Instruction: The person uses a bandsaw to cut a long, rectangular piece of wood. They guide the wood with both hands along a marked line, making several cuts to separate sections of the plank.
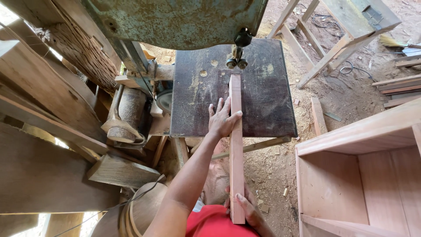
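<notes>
Pressing flat with its fingers spread, the left hand [222, 119] lies on the left side of a long thin wood strip [236, 145]. Its thumb hooks over the top of the strip. The hand sits near the close edge of the dark worktop [267, 101] of a big saw machine.

The right hand [250, 208] is at the near end of the strip, low in the view. Its fingers are curled round the end and its thumb lies on top, so it grips the wood.

The strip runs straight away from the person. Its far end lies on the worktop, just by the blade guide [237, 61], two small round rollers under a black knob. Its near half hangs out past the worktop edge, over the dirt floor [272, 171].

Above the guide is the rusty green saw body [175, 17]. To the left are rough old planks [44, 92] and a round log piece [129, 109]. To the right, near the person, stands an open wooden cabinet [364, 175] made of pale reddish boards. Farther off on the right is a wooden trestle [329, 39], and a few loose boards [399, 87] lie on the ground. A short wood offcut [319, 115] lies on the floor beside the worktop. The person wears a red shirt [215, 224].
</notes>
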